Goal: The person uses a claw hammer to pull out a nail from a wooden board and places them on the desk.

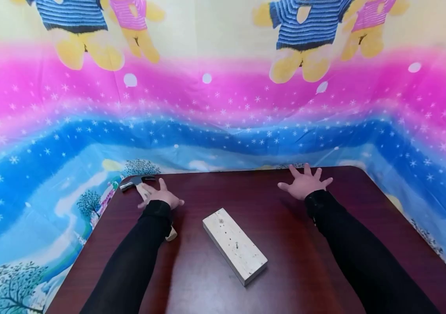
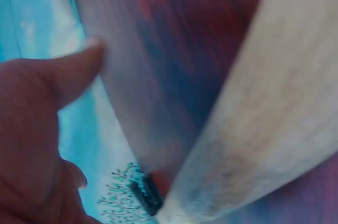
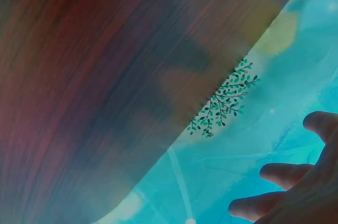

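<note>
Bordering the table (image 1: 223, 189), printed cloth (image 1: 223, 100) hangs behind the partly hidden hammer (image 1: 135, 180).

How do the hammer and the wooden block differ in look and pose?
The hammer is metal and wood, the wooden block pale wood with a nail standing in it. In the head view, the left hand and black sleeve partly cover the hammer, while the wooden block is uncovered. Both rest on the table.

A left hand (image 1: 163, 199) and black sleeve (image 1: 128, 261) partly hide a hammer (image 1: 141, 190) at left; printed bears (image 1: 71, 16) are cropped at top; the right hand (image 3: 310, 189) runs off the right wrist view's lower right.
</note>
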`<state>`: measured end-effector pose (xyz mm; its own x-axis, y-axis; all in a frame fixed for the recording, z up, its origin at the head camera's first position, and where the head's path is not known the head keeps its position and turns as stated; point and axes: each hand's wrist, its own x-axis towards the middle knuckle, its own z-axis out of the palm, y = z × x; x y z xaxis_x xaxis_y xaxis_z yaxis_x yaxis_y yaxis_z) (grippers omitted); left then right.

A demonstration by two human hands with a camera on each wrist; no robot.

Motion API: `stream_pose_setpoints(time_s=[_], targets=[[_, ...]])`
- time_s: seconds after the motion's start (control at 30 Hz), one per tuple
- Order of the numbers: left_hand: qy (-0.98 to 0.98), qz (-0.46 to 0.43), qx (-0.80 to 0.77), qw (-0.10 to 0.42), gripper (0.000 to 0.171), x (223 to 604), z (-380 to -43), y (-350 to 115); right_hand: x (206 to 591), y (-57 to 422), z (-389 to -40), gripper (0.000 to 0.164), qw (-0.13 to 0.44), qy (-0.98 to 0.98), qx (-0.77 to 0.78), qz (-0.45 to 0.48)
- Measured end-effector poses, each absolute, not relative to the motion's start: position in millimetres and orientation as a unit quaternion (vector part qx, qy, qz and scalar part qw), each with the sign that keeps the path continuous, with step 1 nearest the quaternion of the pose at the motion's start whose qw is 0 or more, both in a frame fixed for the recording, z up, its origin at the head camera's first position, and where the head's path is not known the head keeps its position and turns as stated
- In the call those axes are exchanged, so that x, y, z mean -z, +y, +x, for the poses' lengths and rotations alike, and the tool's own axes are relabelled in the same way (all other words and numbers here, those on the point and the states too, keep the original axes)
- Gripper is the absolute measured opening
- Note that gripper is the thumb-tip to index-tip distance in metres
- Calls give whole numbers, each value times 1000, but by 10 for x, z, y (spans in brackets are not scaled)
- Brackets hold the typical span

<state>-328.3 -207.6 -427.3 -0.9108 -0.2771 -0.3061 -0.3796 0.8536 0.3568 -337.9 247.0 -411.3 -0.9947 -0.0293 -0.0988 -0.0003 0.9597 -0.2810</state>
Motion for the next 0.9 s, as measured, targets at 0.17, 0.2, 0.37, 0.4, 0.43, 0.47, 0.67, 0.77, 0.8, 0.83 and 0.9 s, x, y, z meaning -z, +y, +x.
stream_pose_setpoints(time_s=[0.17, 0.2, 0.37, 0.4, 0.43, 0.47, 0.67, 0.77, 0.8, 0.83, 0.9], targets=[[945, -189, -225, 144, 110, 4361, -3312, -2165, 4167, 2472, -3366, 96, 49, 988, 149, -9], [944, -196, -223, 146, 108, 4363, -3311, -2178, 4183, 2476, -3365, 96, 49, 988, 149, -10], [948, -192, -189, 172, 102, 4298, -3290, -2244, 4206, 2475, -3348, 97, 56, 988, 147, -7], [948, -181, -192, 175, 101, 4277, -3287, -2263, 4199, 2472, -3341, 98, 58, 988, 146, -6], [948, -174, -200, 178, 101, 4256, -3284, -2282, 4190, 2467, -3335, 98, 60, 988, 144, -4], [946, -167, -213, 180, 100, 4237, -3281, -2303, 4183, 2462, -3329, 97, 62, 988, 142, -3], [942, -144, -249, 172, 95, 4154, -3269, -2357, 4182, 2477, -3320, 95, 62, 988, 145, -2], [943, -142, -253, 164, 95, 4140, -3267, -2346, 4242, 2518, -3333, 96, 61, 987, 151, -3], [941, -143, -261, 160, 95, 4136, -3268, -2346, 4265, 2533, -3337, 96, 61, 987, 152, -3], [939, -148, -268, 155, 95, 4135, -3269, -2350, 4287, 2544, -3341, 97, 59, 986, 153, -5], [933, -155, -290, 145, 94, 4131, -3269, -2363, 4327, 2564, -3352, 98, 57, 986, 154, -5]])
